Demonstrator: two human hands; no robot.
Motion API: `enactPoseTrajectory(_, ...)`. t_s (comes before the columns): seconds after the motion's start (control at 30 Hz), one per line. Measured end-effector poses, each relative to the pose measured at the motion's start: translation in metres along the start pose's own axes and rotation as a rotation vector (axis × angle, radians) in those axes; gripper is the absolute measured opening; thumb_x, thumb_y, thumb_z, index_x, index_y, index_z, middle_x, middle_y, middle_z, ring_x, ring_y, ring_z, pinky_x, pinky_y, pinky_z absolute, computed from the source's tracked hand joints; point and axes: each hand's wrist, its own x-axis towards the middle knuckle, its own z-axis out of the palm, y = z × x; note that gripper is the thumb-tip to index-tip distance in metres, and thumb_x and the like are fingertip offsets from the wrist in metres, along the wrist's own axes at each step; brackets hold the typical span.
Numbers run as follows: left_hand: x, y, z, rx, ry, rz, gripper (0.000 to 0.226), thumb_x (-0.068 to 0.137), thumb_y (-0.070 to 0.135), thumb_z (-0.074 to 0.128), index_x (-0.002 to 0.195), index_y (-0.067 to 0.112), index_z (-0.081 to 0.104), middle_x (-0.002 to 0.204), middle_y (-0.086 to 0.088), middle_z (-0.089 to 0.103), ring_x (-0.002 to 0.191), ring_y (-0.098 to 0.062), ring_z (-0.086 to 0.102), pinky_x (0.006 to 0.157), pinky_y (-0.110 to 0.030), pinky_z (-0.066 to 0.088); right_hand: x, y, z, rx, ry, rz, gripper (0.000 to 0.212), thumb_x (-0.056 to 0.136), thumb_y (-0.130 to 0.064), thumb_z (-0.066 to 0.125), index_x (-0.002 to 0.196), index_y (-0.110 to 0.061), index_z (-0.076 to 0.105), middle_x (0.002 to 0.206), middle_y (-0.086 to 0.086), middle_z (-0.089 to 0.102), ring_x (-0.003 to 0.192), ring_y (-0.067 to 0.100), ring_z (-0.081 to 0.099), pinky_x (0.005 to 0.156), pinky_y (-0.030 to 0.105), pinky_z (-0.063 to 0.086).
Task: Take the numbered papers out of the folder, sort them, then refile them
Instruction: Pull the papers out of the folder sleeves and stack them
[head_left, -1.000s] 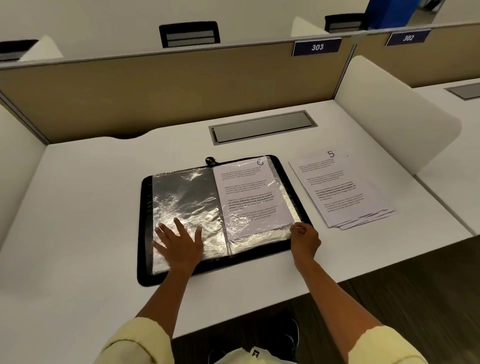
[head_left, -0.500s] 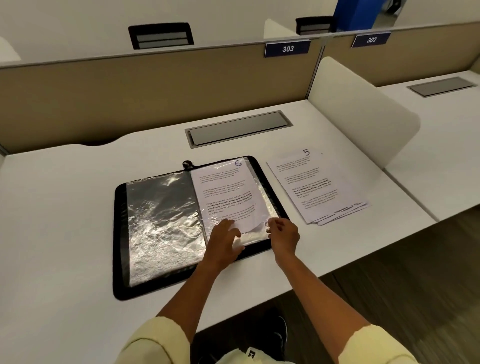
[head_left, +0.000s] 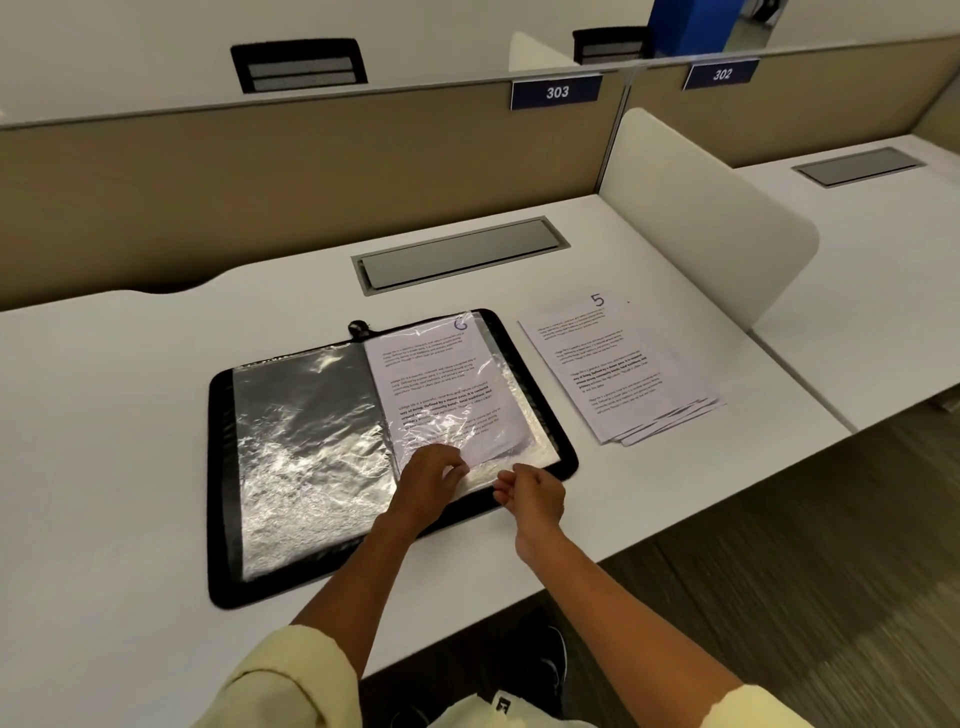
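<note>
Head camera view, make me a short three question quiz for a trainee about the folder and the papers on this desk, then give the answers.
1. Multiple choice: what number is written on the top sheet of the loose paper stack? A) 3 B) 5 C) 8
2. True or false: the left sleeve of the open folder holds a printed page.
3. Short answer: where do the left hand and right hand work?

Key
1. B
2. False; only the right sleeve holds a page, the sheet marked 6.
3. At the near edge of the right sleeve, the left hand on the plastic, the right at its near corner.
</note>
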Motion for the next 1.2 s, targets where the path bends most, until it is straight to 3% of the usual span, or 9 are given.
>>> enactPoseTrajectory(0.2, 0.004, 0.002, -0.004, -0.001, -0.037, -0.005, 0.010, 0.090, 0.012, 0.065, 0.094, 0.008, 0.072, 0.101, -0.005, 0.072, 0.096, -0.022, 0.063, 0.085, -0.033, 0.047, -0.014, 0.003, 0.021, 0.116, -0.220, 0.087, 0.012, 0.097, -0.002, 0.057, 0.105, -0.005, 0.066, 0.102, 0.015, 0.074, 0.091, 0.024, 0.074, 0.079, 0.030, 0.060)
enactPoseTrajectory(0.4, 0.000, 0.002, -0.007, -0.081, -0.019, -0.026, 0.008, 0.089, 0.011, 0.068, 0.094, 0.008, 0.073, 0.101, -0.003, 0.071, 0.098, -0.018, 0.063, 0.088, -0.032, 0.048, -0.001, 0.003, 0.032, 0.122, -0.188, 0.196, 0.022, 0.095, 0.007, 0.056, 0.116, 0.008, 0.060, 0.093, 0.019, 0.066, 0.086, 0.025, 0.065, 0.087, 0.035, 0.058)
enactPoseTrajectory(0.53, -0.004, 0.001, -0.007, -0.136, 0.007, -0.050, 0.009, 0.088, 0.013, 0.071, 0.095, 0.009, 0.074, 0.104, -0.003, 0.070, 0.100, -0.015, 0.062, 0.089, -0.024, 0.045, 0.006, 0.001, 0.036, 0.120, -0.095, 0.232, 0.030, 0.096, 0.007, 0.054, 0.125, 0.012, 0.054, 0.114, 0.028, 0.065, 0.109, 0.035, 0.066, 0.101, 0.043, 0.052)
enactPoseTrajectory(0.63, -0.007, 0.000, -0.008, -0.173, 0.015, -0.074, 0.009, 0.087, 0.014, 0.073, 0.095, 0.011, 0.075, 0.108, -0.002, 0.070, 0.104, -0.013, 0.061, 0.089, -0.010, 0.039, 0.013, -0.002, 0.037, 0.099, -0.107, 0.235, 0.035, 0.099, 0.009, 0.044, 0.133, 0.014, 0.047, 0.132, 0.030, 0.056, 0.111, 0.036, 0.062, 0.101, 0.041, 0.048)
enactPoseTrajectory(0.73, -0.009, 0.000, -0.011, -0.223, 0.005, -0.091, 0.011, 0.087, 0.017, 0.073, 0.097, 0.014, 0.075, 0.114, -0.001, 0.067, 0.110, -0.011, 0.059, 0.091, -0.005, 0.037, 0.016, -0.002, 0.041, 0.084, -0.087, 0.269, 0.028, 0.093, 0.015, 0.054, 0.120, 0.015, 0.057, 0.102, 0.026, 0.066, 0.080, 0.026, 0.064, 0.097, 0.039, 0.053)
enactPoseTrajectory(0.8, -0.011, -0.002, -0.013, -0.230, -0.006, -0.086, 0.015, 0.090, 0.023, 0.070, 0.103, 0.016, 0.074, 0.120, -0.001, 0.065, 0.116, -0.010, 0.056, 0.100, -0.019, 0.042, 0.018, -0.003, 0.043, 0.071, -0.082, 0.287, 0.014, 0.085, 0.017, 0.061, 0.098, 0.012, 0.065, 0.084, 0.021, 0.065, 0.073, 0.024, 0.063, 0.090, 0.038, 0.055)
enactPoseTrajectory(0.93, -0.017, -0.016, -0.023, -0.066, -0.005, -0.104, 0.033, 0.098, 0.025, 0.057, 0.129, 0.013, 0.062, 0.147, -0.010, 0.046, 0.139, -0.023, 0.038, 0.116, -0.037, 0.030, 0.019, -0.002, 0.045, 0.037, -0.111, 0.244, 0.016, 0.090, 0.009, 0.064, 0.076, 0.003, 0.062, 0.072, 0.015, 0.060, 0.063, 0.019, 0.057, 0.068, 0.029, 0.055)
enactPoseTrajectory(1.1, -0.033, -0.051, -0.037, 0.180, -0.079, -0.094, 0.058, 0.097, 0.042, 0.038, 0.144, 0.009, 0.045, 0.157, -0.015, 0.028, 0.147, -0.031, 0.023, 0.118, -0.047, 0.025, 0.023, 0.000, 0.047, 0.008, -0.127, 0.208, 0.025, 0.089, 0.006, 0.068, 0.068, 0.000, 0.056, 0.066, 0.012, 0.057, 0.062, 0.019, 0.056, 0.067, 0.032, 0.055)
enactPoseTrajectory(1.2, -0.039, -0.057, -0.035, 0.257, -0.176, -0.105, 0.058, 0.100, 0.039, 0.041, 0.151, 0.012, 0.034, 0.163, -0.011, 0.013, 0.151, -0.030, 0.007, 0.120, -0.048, 0.015, 0.024, 0.001, 0.046, -0.041, -0.102, 0.188, 0.021, 0.088, 0.004, 0.070, 0.070, 0.001, 0.059, 0.070, 0.014, 0.061, 0.064, 0.021, 0.060, 0.066, 0.033, 0.058)
